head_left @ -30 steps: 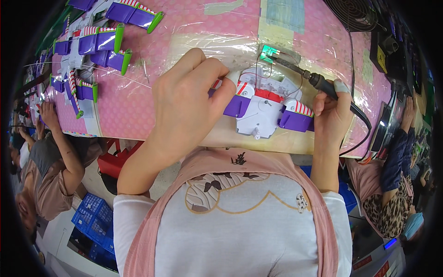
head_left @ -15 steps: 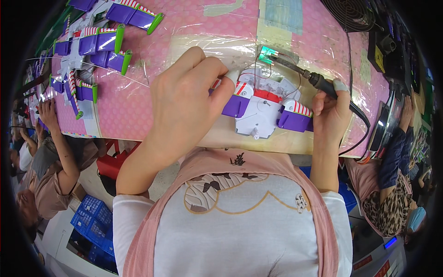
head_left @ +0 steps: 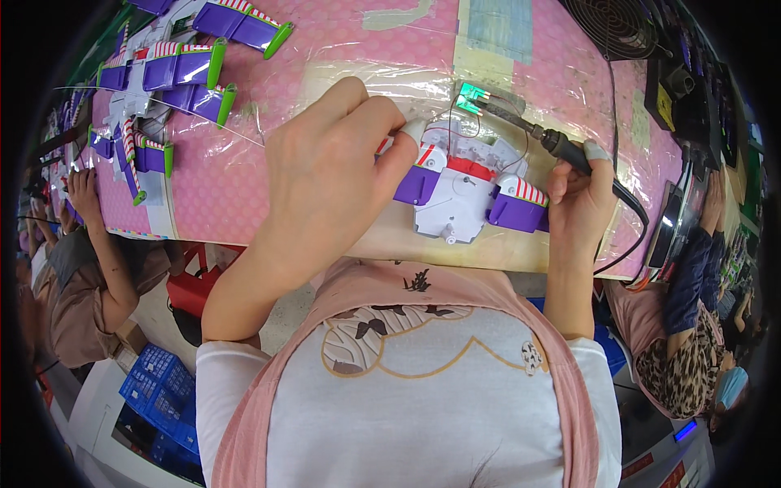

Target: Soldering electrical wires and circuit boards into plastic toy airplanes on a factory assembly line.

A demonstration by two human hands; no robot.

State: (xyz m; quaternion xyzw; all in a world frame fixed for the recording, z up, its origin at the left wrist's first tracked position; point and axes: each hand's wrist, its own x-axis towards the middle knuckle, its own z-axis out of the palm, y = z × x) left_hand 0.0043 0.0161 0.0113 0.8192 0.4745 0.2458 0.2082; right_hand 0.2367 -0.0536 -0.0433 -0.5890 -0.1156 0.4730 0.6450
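Observation:
My right hand [head_left: 582,189] is closed around the handle of a soldering iron [head_left: 561,146]. The iron's tip points left and meets, or nearly meets, the edge of a small green circuit board [head_left: 469,98]. My left hand [head_left: 333,163] is pinched shut, a white cover on a fingertip. A thin silvery solder wire [head_left: 203,126] runs from the left into this hand; its end is hidden. Between my hands lies a white toy body part [head_left: 451,203] with purple wings [head_left: 518,213], red-striped edges and a red middle piece. Thin dark and red wires link it to the board.
Several finished-looking purple winged toy parts [head_left: 183,69] lie at the upper left. A black fan [head_left: 616,28] stands at the upper right, near the iron's black cord [head_left: 643,215]. Co-workers' arms [head_left: 110,244] show at both sides. Blue crates [head_left: 159,386] stand lower left.
The view has shifted very slightly. My hands, the soldering iron and the board keep nearly the same places relative to one another.

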